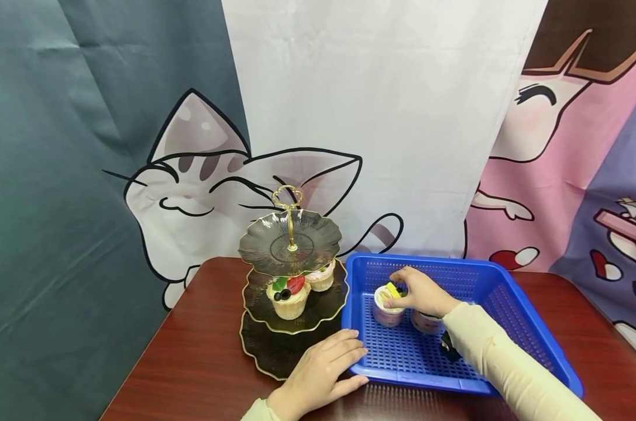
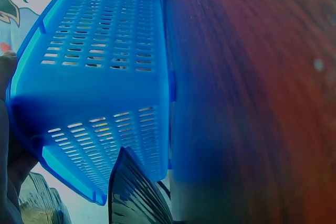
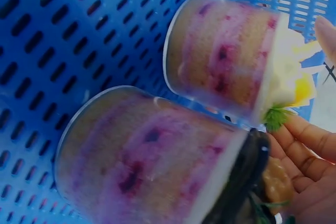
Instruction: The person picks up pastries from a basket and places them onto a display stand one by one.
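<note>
Inside a blue plastic basket [image 1: 418, 377], my right hand [image 1: 423, 292] reaches over a clear cup of layered cake [image 1: 388, 314], its thumb and fingers spread around the yellow and white topping. In the right wrist view, this cake cup [image 3: 220, 56] stands upright on the basket floor, the fingers [image 3: 302, 135] beside its green garnish. A second cake cup [image 1: 426, 323] with a dark topping stands right beside it, partly under the hand. My left hand [image 1: 318, 371] lies at the basket's near left corner, fingers extended over the rim.
Left of the basket stands a three-tier black stand [image 1: 265, 245] with gold edges and handle. Its middle tier holds a cupcake [image 1: 289, 304] with berries and leaf, and another cupcake [image 1: 322, 279] behind. A dark item [image 1: 448, 346] lies in the basket near my right sleeve. A printed curtain hangs behind.
</note>
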A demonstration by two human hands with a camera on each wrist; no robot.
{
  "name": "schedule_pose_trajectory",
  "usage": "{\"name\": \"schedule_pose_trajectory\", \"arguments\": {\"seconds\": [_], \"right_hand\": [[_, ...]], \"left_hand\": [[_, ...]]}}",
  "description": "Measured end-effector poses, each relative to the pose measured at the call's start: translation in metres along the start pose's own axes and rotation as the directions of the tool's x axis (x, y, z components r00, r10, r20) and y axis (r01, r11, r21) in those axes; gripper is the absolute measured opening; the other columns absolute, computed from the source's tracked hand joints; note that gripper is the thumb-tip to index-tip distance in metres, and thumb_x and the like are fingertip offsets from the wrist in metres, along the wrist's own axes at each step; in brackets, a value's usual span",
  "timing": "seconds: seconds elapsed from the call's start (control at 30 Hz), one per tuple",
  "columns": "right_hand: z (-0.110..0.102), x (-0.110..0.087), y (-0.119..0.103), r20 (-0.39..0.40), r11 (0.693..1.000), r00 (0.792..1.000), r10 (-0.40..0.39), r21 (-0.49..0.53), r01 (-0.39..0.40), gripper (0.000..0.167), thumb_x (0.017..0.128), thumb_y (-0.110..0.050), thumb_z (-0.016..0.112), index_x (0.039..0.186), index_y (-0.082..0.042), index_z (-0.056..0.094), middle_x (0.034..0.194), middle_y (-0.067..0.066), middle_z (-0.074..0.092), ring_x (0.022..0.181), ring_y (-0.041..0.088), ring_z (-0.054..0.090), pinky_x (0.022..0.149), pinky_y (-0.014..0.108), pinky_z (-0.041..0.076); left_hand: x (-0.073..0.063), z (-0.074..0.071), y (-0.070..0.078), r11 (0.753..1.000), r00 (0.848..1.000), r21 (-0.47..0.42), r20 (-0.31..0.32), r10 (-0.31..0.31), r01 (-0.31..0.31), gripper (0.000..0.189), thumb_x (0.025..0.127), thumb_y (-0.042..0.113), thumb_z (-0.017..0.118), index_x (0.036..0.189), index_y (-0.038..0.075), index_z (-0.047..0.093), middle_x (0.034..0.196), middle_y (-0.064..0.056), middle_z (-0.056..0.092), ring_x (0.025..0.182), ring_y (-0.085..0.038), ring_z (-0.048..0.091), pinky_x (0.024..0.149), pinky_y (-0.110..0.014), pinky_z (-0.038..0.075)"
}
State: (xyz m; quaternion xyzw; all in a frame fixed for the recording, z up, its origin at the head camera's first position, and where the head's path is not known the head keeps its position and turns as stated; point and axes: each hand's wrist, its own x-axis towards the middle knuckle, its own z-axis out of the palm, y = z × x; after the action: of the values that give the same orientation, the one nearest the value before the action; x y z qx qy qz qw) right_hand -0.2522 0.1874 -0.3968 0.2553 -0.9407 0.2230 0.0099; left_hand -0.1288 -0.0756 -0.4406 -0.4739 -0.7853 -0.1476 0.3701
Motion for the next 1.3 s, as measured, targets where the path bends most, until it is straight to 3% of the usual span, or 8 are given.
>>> {"name": "schedule_pose_trajectory", "arguments": {"seconds": [0.2, 0.53, 1.3], "right_hand": [[0.007, -0.003, 0.003, 0.016, 0.999, 1.000, -0.023, -0.048, 0.024, 0.069, 0.069, -0.048, 0.081, 0.113, 0.002, 0.063, 0.105, 0.009, 0.063, 0.090, 0.016, 0.056, 0.076, 0.032, 0.051], [0.011, -0.002, 0.001, 0.039, 0.995, 0.999, -0.015, -0.097, 0.019, 0.071, 0.064, -0.046, 0.084, 0.112, 0.003, 0.063, 0.098, 0.005, 0.060, 0.083, 0.012, 0.052, 0.069, 0.028, 0.047], [0.011, 0.002, 0.000, 0.046, 0.979, 0.999, -0.025, -0.200, 0.034, 0.067, 0.062, -0.042, 0.086, 0.108, 0.001, 0.063, 0.092, 0.002, 0.059, 0.081, 0.014, 0.052, 0.073, 0.034, 0.049]], "left_hand": [[0.000, 0.000, 0.002, 1.000, 1.000, 0.004, 0.002, 0.009, -0.009, 0.033, 0.089, 0.040, 0.065, 0.108, 0.014, 0.069, 0.109, 0.003, 0.069, 0.119, -0.014, 0.059, 0.108, -0.027, 0.044], [-0.001, -0.003, 0.001, 1.000, 1.000, 0.016, 0.014, 0.010, -0.010, 0.035, 0.088, 0.041, 0.067, 0.109, 0.014, 0.069, 0.109, 0.003, 0.069, 0.120, -0.014, 0.058, 0.108, -0.026, 0.043], [0.000, 0.001, -0.001, 1.000, 1.000, -0.018, -0.020, 0.004, -0.005, 0.034, 0.089, 0.040, 0.066, 0.109, 0.012, 0.069, 0.110, 0.002, 0.069, 0.119, -0.015, 0.058, 0.107, -0.028, 0.044]]}}
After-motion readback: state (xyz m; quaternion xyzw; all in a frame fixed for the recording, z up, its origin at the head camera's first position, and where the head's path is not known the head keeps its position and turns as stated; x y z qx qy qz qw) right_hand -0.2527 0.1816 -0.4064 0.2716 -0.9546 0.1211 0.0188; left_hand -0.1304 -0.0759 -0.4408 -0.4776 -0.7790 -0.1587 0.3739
